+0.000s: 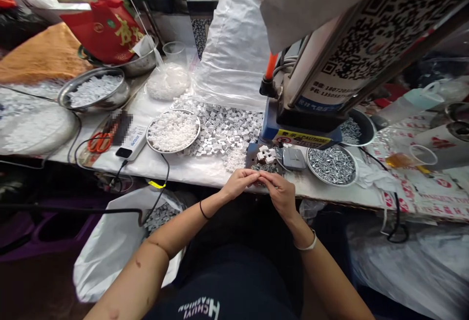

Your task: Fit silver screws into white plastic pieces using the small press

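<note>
My left hand [240,183] and my right hand [280,192] meet at the table's front edge, fingertips pinched together. Whatever lies between the fingers is too small or hidden to name. Just beyond them, a few white plastic pieces [266,155] sit on the base of a blue press [300,132], with small metal parts [266,167] right behind my fingertips. A grey block [293,158] stands to the right of the white pieces. Small white beads [236,160] lie loose to the left of my hands, in front of a spread of white and grey square pieces [223,124].
A bowl of white parts [173,132] stands left, beside a white power bank [132,143] and orange-handled scissors [98,142]. Right of the press are a bowl of metal pins [332,165] and a cup of amber liquid [410,156]. A white sack [110,246] hangs below the table edge.
</note>
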Demonstrator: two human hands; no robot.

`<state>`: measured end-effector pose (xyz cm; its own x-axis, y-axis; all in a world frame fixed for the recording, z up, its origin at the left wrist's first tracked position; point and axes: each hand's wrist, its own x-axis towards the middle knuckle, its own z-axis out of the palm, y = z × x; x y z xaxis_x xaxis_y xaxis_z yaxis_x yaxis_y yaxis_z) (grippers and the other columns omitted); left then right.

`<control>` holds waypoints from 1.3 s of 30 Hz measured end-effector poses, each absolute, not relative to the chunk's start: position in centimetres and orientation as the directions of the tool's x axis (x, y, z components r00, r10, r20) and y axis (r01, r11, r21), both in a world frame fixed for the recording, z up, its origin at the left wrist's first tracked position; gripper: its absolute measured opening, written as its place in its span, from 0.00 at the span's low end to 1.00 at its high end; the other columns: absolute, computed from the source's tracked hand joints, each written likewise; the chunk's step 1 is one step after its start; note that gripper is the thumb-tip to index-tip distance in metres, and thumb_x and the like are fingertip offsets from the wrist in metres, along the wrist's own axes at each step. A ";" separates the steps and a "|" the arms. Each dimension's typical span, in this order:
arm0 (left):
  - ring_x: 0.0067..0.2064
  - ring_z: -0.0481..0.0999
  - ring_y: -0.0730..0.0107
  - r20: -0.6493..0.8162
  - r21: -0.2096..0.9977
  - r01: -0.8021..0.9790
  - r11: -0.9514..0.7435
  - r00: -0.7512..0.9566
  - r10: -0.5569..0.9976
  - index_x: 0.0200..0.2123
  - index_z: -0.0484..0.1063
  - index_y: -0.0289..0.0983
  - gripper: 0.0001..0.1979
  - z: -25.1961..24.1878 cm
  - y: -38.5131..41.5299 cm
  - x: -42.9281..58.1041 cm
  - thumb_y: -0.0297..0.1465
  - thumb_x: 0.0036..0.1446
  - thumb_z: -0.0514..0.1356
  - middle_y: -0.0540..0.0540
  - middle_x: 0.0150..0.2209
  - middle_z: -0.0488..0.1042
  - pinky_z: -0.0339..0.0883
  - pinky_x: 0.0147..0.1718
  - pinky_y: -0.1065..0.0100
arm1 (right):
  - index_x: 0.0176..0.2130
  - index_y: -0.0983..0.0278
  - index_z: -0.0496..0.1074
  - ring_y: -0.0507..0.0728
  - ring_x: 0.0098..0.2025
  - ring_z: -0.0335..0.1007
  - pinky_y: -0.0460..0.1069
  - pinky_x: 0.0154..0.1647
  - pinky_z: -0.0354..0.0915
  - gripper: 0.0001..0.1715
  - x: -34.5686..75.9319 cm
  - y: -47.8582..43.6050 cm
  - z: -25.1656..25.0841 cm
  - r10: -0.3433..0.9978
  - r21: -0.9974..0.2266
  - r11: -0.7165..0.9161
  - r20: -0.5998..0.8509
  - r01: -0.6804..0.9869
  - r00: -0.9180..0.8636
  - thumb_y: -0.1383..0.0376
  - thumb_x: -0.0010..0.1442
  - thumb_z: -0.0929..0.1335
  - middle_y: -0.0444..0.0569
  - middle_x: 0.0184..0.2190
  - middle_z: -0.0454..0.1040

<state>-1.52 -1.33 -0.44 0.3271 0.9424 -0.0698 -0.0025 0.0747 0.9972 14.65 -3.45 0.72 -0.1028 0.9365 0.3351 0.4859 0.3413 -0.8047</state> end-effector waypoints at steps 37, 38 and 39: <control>0.26 0.75 0.78 -0.676 0.325 -0.647 0.690 0.351 0.648 0.29 0.73 0.31 0.03 2.2 -2.9 -0.2 0.25 0.54 0.61 0.48 0.25 0.74 0.71 0.28 0.78 | 0.45 0.62 0.74 0.56 0.41 0.73 0.51 0.42 0.73 0.14 14.9 -3.2 2.3 0.701 -0.472 0.700 0.598 0.536 -0.389 0.71 0.60 0.64 0.52 0.41 0.78; 0.27 0.75 0.78 -0.678 0.323 -0.652 0.686 0.347 0.649 0.29 0.73 0.32 0.03 2.2 -3.0 -0.2 0.25 0.54 0.61 0.48 0.25 0.74 0.71 0.28 0.78 | 0.46 0.62 0.73 0.57 0.42 0.73 0.52 0.43 0.73 0.15 15.0 -3.2 2.2 0.693 -0.465 0.711 0.594 0.528 -0.410 0.70 0.60 0.64 0.52 0.43 0.77; 0.27 0.74 0.78 -0.675 0.326 -0.653 0.684 0.345 0.652 0.29 0.73 0.32 0.03 2.1 -3.0 -0.2 0.25 0.54 0.61 0.49 0.25 0.74 0.71 0.29 0.77 | 0.46 0.61 0.73 0.57 0.44 0.73 0.53 0.44 0.73 0.15 15.1 -3.3 2.2 0.692 -0.467 0.714 0.584 0.523 -0.424 0.70 0.60 0.65 0.52 0.44 0.77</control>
